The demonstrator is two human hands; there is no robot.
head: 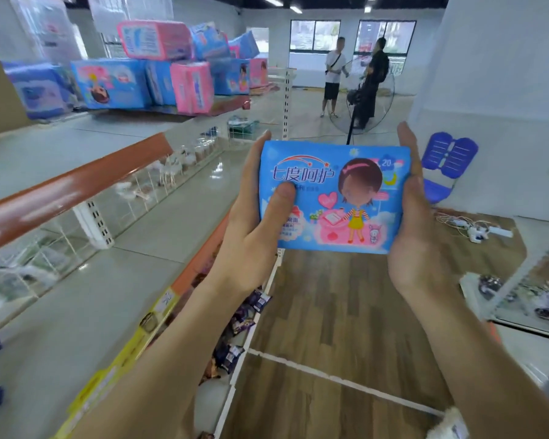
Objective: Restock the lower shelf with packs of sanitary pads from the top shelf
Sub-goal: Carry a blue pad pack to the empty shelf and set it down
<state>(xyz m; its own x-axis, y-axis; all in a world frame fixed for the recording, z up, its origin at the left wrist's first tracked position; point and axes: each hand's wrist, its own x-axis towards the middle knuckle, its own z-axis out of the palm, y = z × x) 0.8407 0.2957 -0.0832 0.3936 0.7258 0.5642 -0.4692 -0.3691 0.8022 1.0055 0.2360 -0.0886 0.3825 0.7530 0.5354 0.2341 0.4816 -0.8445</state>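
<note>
A blue pack of sanitary pads [346,198] with a cartoon girl on its front is held up in front of me over the aisle. My left hand [254,229] grips its left edge, thumb across the front. My right hand [415,229] holds its right edge with fingers along the side. More blue and pink packs [159,77] lie piled on the top shelf [76,144] at the far left. Below my arms runs the lower shelf [184,286], its edge carrying orange and yellow strips.
Dark snack packets [235,327] lie on a lower level by the shelf edge. Two people [355,74] stand by a large fan at the far end. A blue chair [444,166] and cables sit right; another rack [526,293] stands at the right edge.
</note>
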